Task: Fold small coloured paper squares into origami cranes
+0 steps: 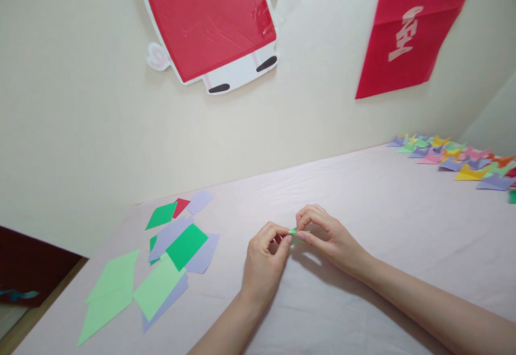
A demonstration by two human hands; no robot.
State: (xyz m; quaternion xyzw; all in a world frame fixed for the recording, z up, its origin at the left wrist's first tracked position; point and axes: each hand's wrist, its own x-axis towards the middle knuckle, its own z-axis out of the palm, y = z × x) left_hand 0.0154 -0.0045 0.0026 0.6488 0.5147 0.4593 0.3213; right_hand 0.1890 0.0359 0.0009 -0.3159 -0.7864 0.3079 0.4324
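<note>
centrally, head view: small green folded paper [295, 234] above the pale tabletop [363, 210], mostly hidden, so its long axis cannot be told. left hand [264, 261] and right hand [328, 239] pinch it, fingers curled closed. loose paper sheets [161, 269] lie left; folded paper shapes [459, 161] far right.

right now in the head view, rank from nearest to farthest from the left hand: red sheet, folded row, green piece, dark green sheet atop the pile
1. green piece, pinched at the left hand fingertips.
2. dark green sheet, to its left.
3. red sheet, farther back on the left.
4. folded row, far right at the back.
</note>
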